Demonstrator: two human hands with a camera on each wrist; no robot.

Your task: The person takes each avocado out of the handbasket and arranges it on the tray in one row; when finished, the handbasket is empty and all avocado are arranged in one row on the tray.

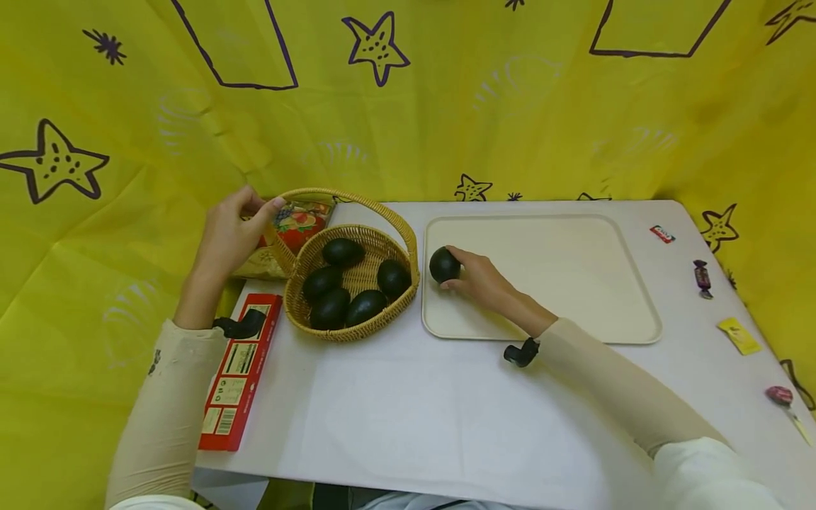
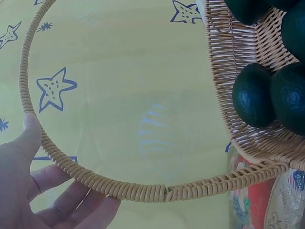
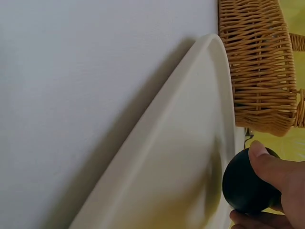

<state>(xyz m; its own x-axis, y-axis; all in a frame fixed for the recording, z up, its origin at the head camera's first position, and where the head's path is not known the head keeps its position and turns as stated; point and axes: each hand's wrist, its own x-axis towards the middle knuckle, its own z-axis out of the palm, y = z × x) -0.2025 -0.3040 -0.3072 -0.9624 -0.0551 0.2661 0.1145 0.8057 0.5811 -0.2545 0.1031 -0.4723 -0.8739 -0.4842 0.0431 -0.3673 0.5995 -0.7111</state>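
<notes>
A wicker basket holds several dark avocados at the table's left. My left hand holds the left end of its arched handle. In the left wrist view the thumb lies on the handle and the fingers curl beneath it, with the avocados inside the basket. My right hand grips one dark avocado at the left end of a cream tray. The right wrist view shows that avocado held by thumb and fingers just over the tray.
A red carton lies at the table's left edge. A colourful snack packet sits behind the basket. Small wrapped sweets, a yellow packet and a lollipop lie along the right side. Yellow starred cloth surrounds the table.
</notes>
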